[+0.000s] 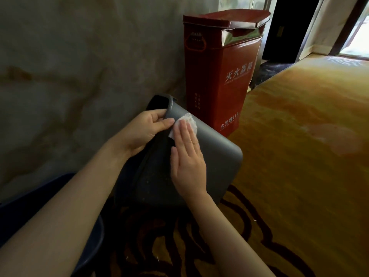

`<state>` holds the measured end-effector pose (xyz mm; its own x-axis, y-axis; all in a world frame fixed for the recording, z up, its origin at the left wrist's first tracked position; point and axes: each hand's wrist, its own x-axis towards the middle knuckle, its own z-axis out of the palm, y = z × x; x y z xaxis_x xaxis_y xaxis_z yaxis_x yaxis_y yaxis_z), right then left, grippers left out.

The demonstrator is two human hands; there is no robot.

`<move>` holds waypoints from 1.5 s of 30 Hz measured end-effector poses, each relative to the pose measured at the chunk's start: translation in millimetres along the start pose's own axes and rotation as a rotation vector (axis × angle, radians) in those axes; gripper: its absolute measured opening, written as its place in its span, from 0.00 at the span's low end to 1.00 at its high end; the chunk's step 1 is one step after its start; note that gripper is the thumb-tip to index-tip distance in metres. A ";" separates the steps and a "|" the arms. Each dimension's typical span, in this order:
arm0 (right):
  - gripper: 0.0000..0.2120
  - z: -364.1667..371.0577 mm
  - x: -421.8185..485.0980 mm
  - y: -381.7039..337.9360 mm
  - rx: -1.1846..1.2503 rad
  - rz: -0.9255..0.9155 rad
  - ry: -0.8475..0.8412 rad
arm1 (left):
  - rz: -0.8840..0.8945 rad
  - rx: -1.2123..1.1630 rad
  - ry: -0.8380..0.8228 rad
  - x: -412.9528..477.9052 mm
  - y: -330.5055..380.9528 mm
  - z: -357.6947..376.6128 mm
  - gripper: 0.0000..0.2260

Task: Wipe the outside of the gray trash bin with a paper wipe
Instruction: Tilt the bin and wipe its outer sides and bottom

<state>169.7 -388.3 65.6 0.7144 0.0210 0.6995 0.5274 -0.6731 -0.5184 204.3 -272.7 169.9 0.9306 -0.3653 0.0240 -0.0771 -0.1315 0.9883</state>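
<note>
The gray trash bin (217,156) lies tipped on its side in the middle of the view, its open mouth toward the wall on the left and its base toward the right. My left hand (143,130) grips the bin's rim near the top edge. My right hand (187,156) lies flat on the bin's upper side, fingers together, pressing a crumpled white paper wipe (188,119) against the surface just below the rim. Most of the wipe sits under my fingertips. Specks of dirt show on the bin's darker near side.
A tall red fire-extinguisher box (221,72) stands right behind the bin against the marble wall (79,66). Patterned yellow and dark carpet (299,156) spreads to the right and front. A dark blue object (40,188) is at the lower left. A doorway opens at the upper right.
</note>
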 end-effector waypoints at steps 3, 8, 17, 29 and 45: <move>0.21 -7.8 -8.7 39.7 0.008 0.259 0.117 | -0.006 -0.101 0.046 4.9 -3.4 1.9 0.11; 0.20 -26.1 -33.7 115.5 -0.039 0.666 0.152 | -0.021 -0.140 0.027 12.5 -5.2 -2.7 0.12; 0.23 -0.7 -13.6 61.2 0.088 0.468 0.031 | -0.054 -0.181 0.140 22.0 -9.5 -9.7 0.11; 0.23 23.2 -15.8 17.2 -0.007 -0.061 -0.079 | -0.051 -0.178 0.153 22.8 -9.1 -5.6 0.14; 0.23 16.6 -34.8 52.4 0.155 0.420 -0.134 | -0.103 -0.281 0.558 36.1 -8.9 0.8 0.06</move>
<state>180.2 -412.0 6.0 0.9287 -0.1275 0.3483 0.2344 -0.5260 -0.8176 238.3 -285.5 161.8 0.9806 0.1821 -0.0730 0.0487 0.1344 0.9897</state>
